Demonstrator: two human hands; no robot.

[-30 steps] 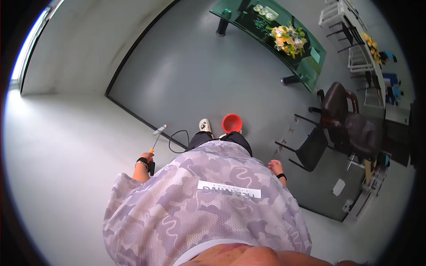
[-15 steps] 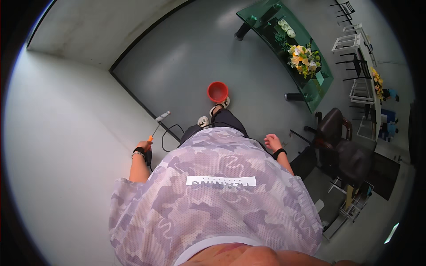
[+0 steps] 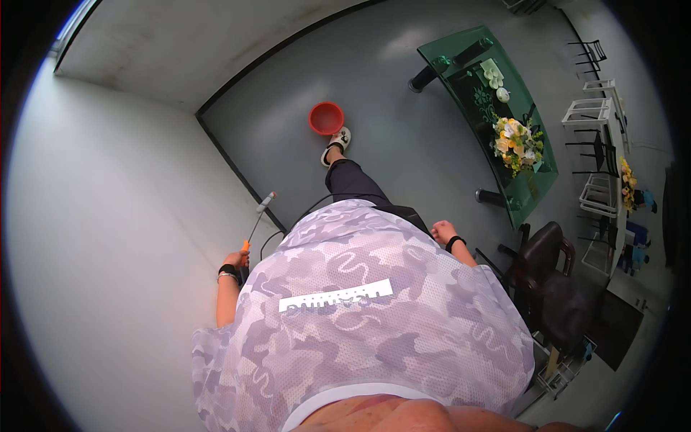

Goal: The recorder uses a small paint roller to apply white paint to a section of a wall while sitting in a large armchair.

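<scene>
My left hand (image 3: 235, 260) grips the orange handle of a small paint roller (image 3: 265, 202), whose grey-white sleeve points forward beside the white wall. At my right side, my right hand (image 3: 443, 232) hangs with curled fingers and nothing visible in it. A round red bucket (image 3: 326, 118) sits on the grey floor ahead. One of my feet, in a white clog (image 3: 336, 146), reaches forward against its near edge. My other foot is hidden beneath my shirt.
The white wall (image 3: 115, 237) runs close along my left and meets another wall at a dark-edged corner. To the right stands a green glass table (image 3: 475, 108) with a flower arrangement (image 3: 516, 144). A dark office chair (image 3: 540, 259) is near my right, with stacked chairs farther off.
The red bucket has shifted forward and left over the floor, with my clog behind it. My view has turned slightly. Both hands stay low at my sides, the roller still in the left.
</scene>
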